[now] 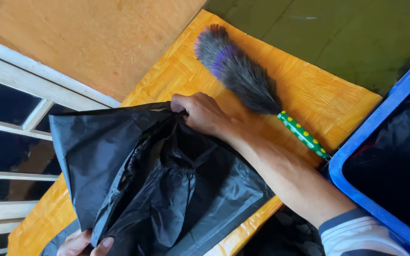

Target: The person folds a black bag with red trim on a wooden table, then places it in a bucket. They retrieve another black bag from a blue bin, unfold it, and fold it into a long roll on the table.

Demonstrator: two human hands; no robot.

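Gripping a black plastic bag (pixel 157 185), the right hand (pixel 200 114) is closed tight on the bunched top edge, while the left hand (pixel 84 244), at the bottom of the view, pinches a lower fold between thumb and fingers. Thin, limp and probably slippery, the bag looks light; the gathered rim gives the surest hold. Just beyond the right hand lies a grey feather duster (pixel 243 71) with a green flowered handle. No labels or signs show.
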